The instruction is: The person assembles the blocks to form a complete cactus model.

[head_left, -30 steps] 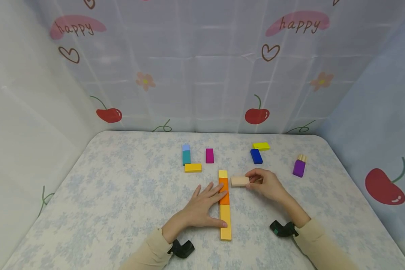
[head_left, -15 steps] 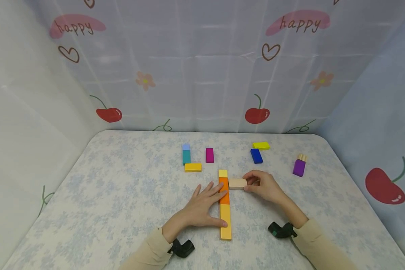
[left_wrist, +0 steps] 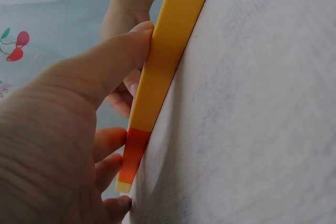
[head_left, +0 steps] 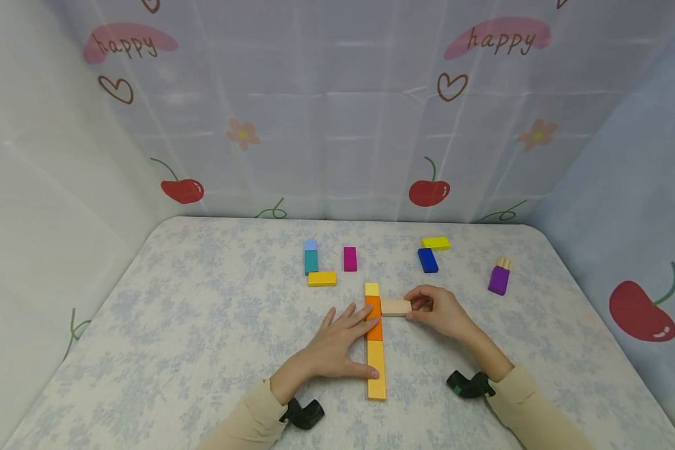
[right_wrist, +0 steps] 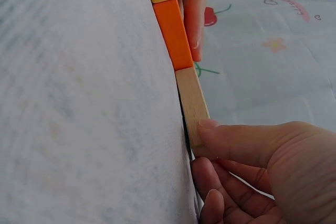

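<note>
A row of blocks runs away from the person at mid-table: a long yellow-orange block (head_left: 376, 390), an orange block (head_left: 374, 331) and a pale yellow block (head_left: 372, 289) at the far end. My left hand (head_left: 337, 350) lies with fingers spread over the row, fingertips on the orange block and thumb on the long one. With thumb and fingers my right hand (head_left: 441, 311) pinches the right end of a plain wooden block (head_left: 395, 307). Its left end lies against the row's right side, by the orange block. In the right wrist view the thumb (right_wrist: 210, 127) presses the wooden block's face.
Behind the row lie a yellow block (head_left: 322, 279), a teal block (head_left: 311, 263), a light blue block (head_left: 310, 245) and a magenta block (head_left: 350, 259). Farther right are a blue block (head_left: 427, 260), a bright yellow block (head_left: 435, 244) and a purple block (head_left: 499, 280) with small pale pieces.
My right hand has slid the wooden block left, closing the small gap to the row, and then holds still. My left hand has stayed in place.
</note>
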Action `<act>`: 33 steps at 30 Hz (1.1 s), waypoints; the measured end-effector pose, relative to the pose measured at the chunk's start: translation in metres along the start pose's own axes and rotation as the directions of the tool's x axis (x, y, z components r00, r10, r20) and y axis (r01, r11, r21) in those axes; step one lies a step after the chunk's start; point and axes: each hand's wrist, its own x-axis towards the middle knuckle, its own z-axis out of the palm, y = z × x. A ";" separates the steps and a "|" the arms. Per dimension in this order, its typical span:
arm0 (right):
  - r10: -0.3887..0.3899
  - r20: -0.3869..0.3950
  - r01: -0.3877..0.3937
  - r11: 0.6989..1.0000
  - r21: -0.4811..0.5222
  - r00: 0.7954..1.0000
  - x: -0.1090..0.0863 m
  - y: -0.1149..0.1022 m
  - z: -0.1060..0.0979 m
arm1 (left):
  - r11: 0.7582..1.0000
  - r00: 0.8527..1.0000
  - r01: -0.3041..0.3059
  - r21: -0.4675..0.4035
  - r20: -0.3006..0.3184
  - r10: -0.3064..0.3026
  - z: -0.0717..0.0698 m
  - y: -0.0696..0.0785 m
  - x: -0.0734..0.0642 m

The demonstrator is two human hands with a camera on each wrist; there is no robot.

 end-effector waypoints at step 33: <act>0.035 -0.150 -0.044 0.997 -0.057 0.988 0.014 0.013 -0.038 | 1.000 1.000 0.009 -0.021 0.016 -0.009 -0.004 0.004 -0.001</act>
